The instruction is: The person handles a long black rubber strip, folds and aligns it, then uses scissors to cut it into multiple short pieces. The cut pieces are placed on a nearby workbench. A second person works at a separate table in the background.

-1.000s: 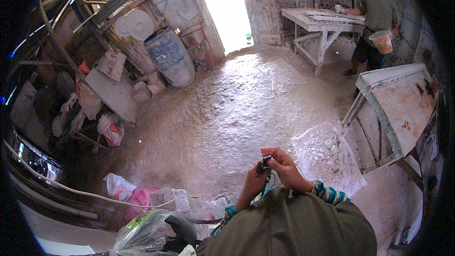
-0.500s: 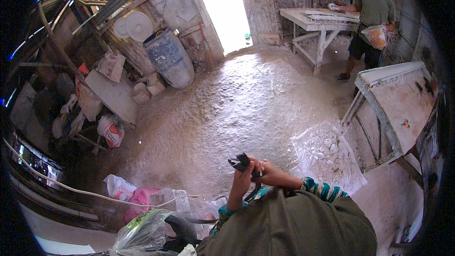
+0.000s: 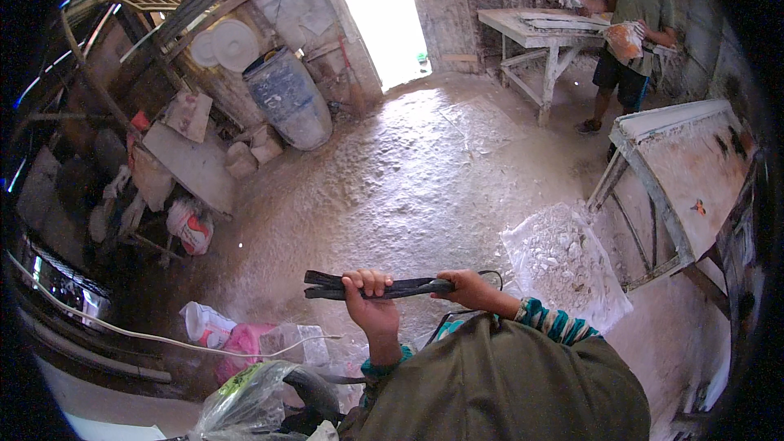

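A flat black strap (image 3: 412, 287), layered or split lengthwise at its left end, stretches level between my two hands. My left hand (image 3: 373, 304) is closed around it near that left end, with the fingers wrapped over the top. My right hand (image 3: 472, 291) pinches the strap's right end, where a thin dark loop curves out past the fingers. Whether the strap is one piece folded or several strips I cannot tell. Below my hands is the dark olive cloth (image 3: 506, 384) over my front.
A white sheet with pale rubble (image 3: 563, 265) lies right of my hands. Beyond stand a tilted worktable (image 3: 686, 171), a blue barrel (image 3: 290, 102) and a white-stained table (image 3: 535, 33), where a person (image 3: 637, 24) holds an orange-and-white bag. A pale cord (image 3: 163, 339) crosses lower left, near plastic bags (image 3: 245, 396).
My hands, close together before, have moved apart, the left one leftward, and the bunched black strap is now drawn out straight. The other person has turned toward me and raised the bag.
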Action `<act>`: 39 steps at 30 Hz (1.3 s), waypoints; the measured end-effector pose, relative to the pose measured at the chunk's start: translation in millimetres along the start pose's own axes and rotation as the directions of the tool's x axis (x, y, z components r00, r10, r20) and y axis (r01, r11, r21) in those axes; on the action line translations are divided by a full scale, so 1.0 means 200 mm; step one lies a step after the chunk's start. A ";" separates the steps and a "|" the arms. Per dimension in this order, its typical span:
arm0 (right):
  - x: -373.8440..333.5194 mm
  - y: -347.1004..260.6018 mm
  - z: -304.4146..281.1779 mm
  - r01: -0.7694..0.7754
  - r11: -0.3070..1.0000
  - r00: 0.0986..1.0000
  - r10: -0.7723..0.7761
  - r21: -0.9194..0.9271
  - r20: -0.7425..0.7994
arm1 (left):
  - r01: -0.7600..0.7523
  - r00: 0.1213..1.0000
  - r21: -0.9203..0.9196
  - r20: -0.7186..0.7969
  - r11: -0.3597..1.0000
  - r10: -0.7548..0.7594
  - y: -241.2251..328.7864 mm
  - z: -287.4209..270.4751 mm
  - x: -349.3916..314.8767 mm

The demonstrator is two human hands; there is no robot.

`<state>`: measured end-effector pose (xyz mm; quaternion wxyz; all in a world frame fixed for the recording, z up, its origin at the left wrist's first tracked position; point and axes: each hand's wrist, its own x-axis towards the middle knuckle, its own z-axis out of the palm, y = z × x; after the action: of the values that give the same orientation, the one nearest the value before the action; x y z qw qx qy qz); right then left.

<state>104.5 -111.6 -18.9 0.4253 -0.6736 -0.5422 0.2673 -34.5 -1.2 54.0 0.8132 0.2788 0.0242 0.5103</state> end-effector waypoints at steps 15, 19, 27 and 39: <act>-0.03 -0.11 -0.08 0.097 0.982 0.943 -0.039 -0.161 0.332 | -0.003 0.988 -0.217 -0.152 0.976 -0.030 0.11 -0.24 0.10; -0.03 -0.17 -0.10 0.132 0.971 0.930 -0.051 -0.201 0.363 | -0.005 0.988 -0.249 -0.153 0.969 -0.034 0.13 -0.26 0.11; -0.04 -0.19 -0.09 0.098 0.965 0.928 0.000 -0.243 0.373 | 0.030 0.995 -0.223 -0.082 0.974 -0.050 0.12 -0.34 0.12; -0.07 -0.09 -0.20 -0.170 0.983 0.965 0.180 -0.070 0.189 | 0.354 0.896 0.070 -0.310 0.933 -0.317 -0.08 -0.31 0.10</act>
<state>123.7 -135.5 15.7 0.3269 -0.7006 -0.5264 0.3537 -31.6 37.8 -0.5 0.8573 0.2419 0.2242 0.3953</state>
